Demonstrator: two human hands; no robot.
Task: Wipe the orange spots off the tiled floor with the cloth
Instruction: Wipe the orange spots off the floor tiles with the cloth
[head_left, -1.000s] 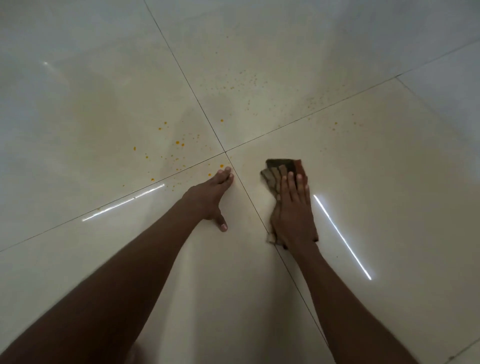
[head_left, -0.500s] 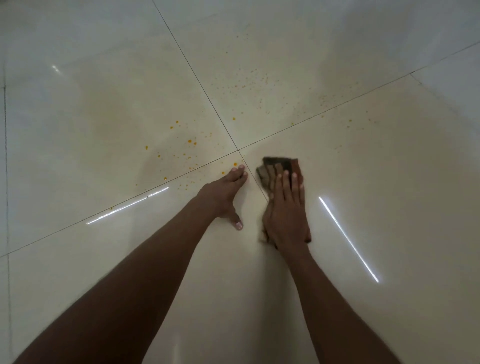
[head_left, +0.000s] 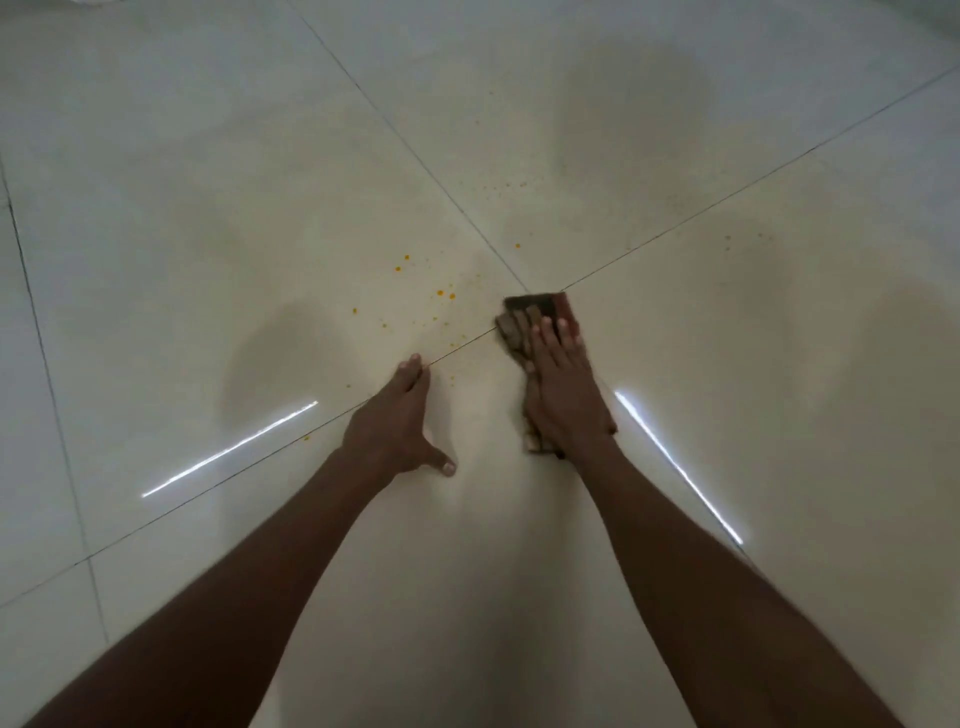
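Note:
A folded brown striped cloth (head_left: 530, 314) lies on the glossy cream tiled floor (head_left: 208, 260), just below the crossing of two grout lines. My right hand (head_left: 563, 389) presses flat on the cloth with straight fingers and covers its near half. My left hand (head_left: 397, 423) rests flat on the floor to the left, fingers straight, thumb spread out. Small orange spots (head_left: 444, 293) are scattered on the tile left of the cloth, beyond my left fingertips. Fainter specks (head_left: 498, 189) dot the far tile.
Grout lines cross at the point (head_left: 527, 291) by the cloth's far edge. Two bright light reflections streak the floor, one streak (head_left: 228, 449) at the left and another streak (head_left: 675, 462) at the right. Soft shadows fall across the tiles.
My right hand has pushed the cloth forward to the grout crossing. My left hand stayed flat on the floor and now lies behind the cloth. The view shifted forward.

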